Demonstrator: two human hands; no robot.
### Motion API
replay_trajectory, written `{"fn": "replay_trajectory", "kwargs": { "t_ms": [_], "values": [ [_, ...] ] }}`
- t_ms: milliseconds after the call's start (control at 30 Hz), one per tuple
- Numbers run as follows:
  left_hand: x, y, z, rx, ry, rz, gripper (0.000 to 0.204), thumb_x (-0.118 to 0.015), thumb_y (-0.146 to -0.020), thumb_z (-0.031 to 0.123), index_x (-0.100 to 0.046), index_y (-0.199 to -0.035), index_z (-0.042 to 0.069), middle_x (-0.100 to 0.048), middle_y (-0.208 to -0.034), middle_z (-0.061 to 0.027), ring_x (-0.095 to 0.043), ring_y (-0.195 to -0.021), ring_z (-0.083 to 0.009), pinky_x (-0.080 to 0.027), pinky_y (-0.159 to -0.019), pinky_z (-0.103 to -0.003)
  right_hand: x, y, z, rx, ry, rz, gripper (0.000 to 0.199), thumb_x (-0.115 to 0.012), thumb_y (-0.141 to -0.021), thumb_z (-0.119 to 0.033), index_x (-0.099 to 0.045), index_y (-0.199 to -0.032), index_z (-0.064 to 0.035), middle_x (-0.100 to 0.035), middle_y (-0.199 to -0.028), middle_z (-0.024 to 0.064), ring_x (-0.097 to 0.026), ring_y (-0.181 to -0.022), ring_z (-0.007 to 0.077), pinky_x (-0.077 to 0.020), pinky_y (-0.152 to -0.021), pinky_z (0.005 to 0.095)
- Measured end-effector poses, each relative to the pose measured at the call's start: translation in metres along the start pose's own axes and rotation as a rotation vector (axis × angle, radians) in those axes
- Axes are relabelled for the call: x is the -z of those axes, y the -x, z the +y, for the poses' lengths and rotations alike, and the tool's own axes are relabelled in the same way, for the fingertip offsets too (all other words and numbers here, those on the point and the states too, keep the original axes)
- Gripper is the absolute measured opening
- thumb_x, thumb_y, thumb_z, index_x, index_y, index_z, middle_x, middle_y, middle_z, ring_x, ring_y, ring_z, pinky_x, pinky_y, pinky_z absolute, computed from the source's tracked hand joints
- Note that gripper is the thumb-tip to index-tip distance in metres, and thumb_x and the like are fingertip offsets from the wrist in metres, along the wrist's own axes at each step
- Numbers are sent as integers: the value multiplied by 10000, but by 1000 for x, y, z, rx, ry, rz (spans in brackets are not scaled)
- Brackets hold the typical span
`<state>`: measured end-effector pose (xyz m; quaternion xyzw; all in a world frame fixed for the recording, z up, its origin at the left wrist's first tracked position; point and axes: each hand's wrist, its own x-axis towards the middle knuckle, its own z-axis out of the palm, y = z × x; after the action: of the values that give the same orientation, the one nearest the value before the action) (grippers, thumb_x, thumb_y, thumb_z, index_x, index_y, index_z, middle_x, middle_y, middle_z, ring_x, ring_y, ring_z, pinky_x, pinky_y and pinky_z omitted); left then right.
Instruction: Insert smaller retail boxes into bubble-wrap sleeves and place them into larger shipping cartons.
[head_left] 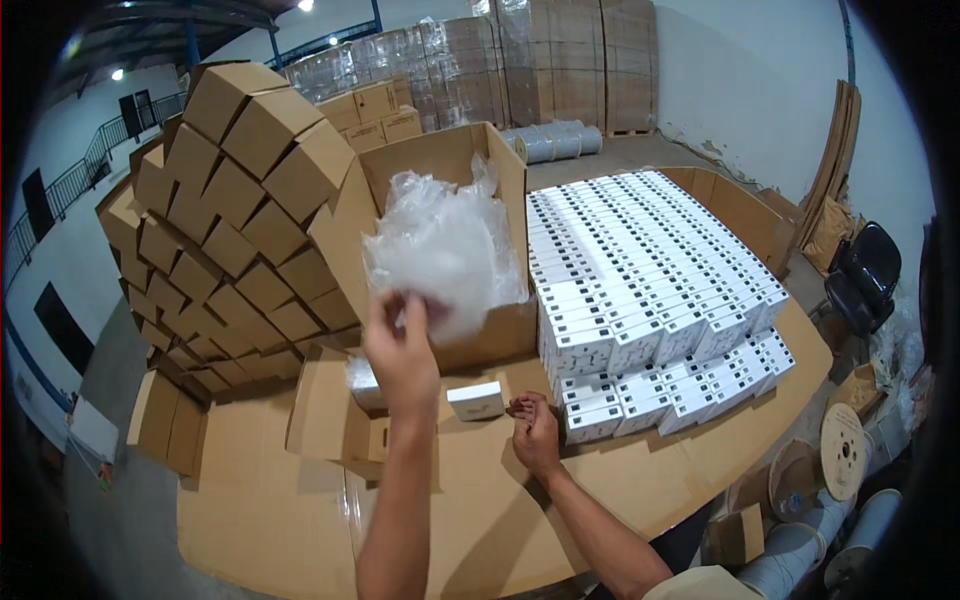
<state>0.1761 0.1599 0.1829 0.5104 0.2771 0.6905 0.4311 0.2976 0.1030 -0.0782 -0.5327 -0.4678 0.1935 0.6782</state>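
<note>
Your left hand [402,350], blurred, is hovering before the crumpled, translucent plastic bags [430,225] that are filling a large open brown cardboard carton [508,165]; its fingers are curling toward the thumb, but you cannot tell whether they are gripping plastic. Your right hand [537,435] is curling just beside a small, flat white box [476,402], which is lying on the brown cardboard-covered tabletop [480,520]; whether those fingers are holding anything is unclear.
</note>
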Motion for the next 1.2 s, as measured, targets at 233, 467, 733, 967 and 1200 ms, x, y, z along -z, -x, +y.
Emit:
{"fn": "replay_trajectory", "kwargs": {
  "t_ms": [233, 467, 733, 967, 1200],
  "values": [
    [94, 174, -85, 405, -66, 46, 126, -535, -1021, 46, -568, -1111, -35, -656, -990, -76, -633, -893, -130, -522, -811, -277, 25, 27, -26, -416, -511, -169, 218, -479, -1002, -114, -595, -1139, 9, -659, -1044, 64, -627, -938, 154, -513, -806, 280],
    [124, 193, -126, 475, -235, -102, 196, -536, -1009, 43, -578, -1173, -56, -694, -1018, -102, -669, -923, -152, -538, -815, -286, 24, 21, -53, -307, -207, -336, 185, -667, -971, -179, -660, -1021, -1, -645, -843, -22, -557, -732, 70, -454, -652, 233],
    [106, 162, -127, 247, -577, -179, 232, -619, -972, 170, -609, -1084, -32, -713, -948, -153, -695, -902, -172, -543, -754, -332, 19, 21, -57, -277, 62, -313, 165, -711, -935, -169, -660, -925, -12, -633, -751, -6, -538, -682, 49, -455, -614, 248],
    [118, 151, -130, 324, -473, -188, 210, -572, -1011, 206, -632, -983, 7, -658, -833, -103, -625, -756, -169, -501, -708, -327, 11, 19, -62, -315, -158, -283, 126, -707, -937, -86, -640, -1015, -14, -642, -850, -25, -567, -734, 32, -466, -647, 209],
    [107, 152, -126, 256, -401, -120, 209, -542, -1027, 198, -616, -1014, 3, -645, -828, -88, -597, -762, -158, -496, -718, -330, 16, 12, -58, -304, -223, -274, 102, -705, -930, -105, -650, -947, -21, -614, -801, -40, -549, -730, 39, -451, -647, 215]
  ]
}}
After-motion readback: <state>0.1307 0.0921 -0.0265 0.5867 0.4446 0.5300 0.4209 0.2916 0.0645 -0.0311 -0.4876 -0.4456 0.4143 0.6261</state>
